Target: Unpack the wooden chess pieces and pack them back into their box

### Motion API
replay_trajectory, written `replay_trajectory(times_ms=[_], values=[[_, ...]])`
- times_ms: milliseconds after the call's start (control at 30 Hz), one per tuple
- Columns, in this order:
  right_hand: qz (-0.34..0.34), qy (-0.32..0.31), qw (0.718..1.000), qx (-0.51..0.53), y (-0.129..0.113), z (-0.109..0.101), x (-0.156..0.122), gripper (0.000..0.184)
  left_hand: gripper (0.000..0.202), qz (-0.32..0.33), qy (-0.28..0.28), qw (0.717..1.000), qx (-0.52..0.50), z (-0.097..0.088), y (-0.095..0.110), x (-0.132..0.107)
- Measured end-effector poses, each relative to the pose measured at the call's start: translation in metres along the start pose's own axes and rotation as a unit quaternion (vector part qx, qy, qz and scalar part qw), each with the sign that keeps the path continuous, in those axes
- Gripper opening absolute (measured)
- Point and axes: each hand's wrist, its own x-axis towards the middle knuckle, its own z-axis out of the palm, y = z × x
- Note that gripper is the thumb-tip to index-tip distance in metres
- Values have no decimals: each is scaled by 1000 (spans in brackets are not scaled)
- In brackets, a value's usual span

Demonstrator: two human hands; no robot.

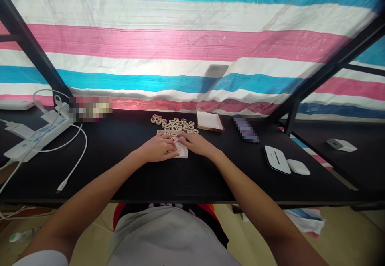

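A shallow white box (183,152) sits on the black desk in front of me, with several round Chinese chess pieces (174,135) inside it. My left hand (158,147) lies over the box's left side, fingers stretched to the right and slightly apart over the pieces. From the right, my right hand (195,143) reaches across the upper right rim, its fingers extended beside the pieces. Whether a fingertip touches a piece is too small to tell. Just behind the box, more Chinese chess pieces (182,124) stand grouped on the desk, some with red characters at the left and others dark.
Right of the loose pieces lies a box lid (209,120), inner side up. Farther right are a phone (246,128), a white-topped flat device (277,159) and a white rounded case (298,167). A power strip (39,139) with white cables (85,137) occupies the left side.
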Motion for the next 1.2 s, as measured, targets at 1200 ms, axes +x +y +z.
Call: replay_trajectory(times_ms=[1200], values=[[3, -12, 1000, 6, 3, 0, 0, 37, 40, -255, 21, 965, 57, 16, -78, -22]])
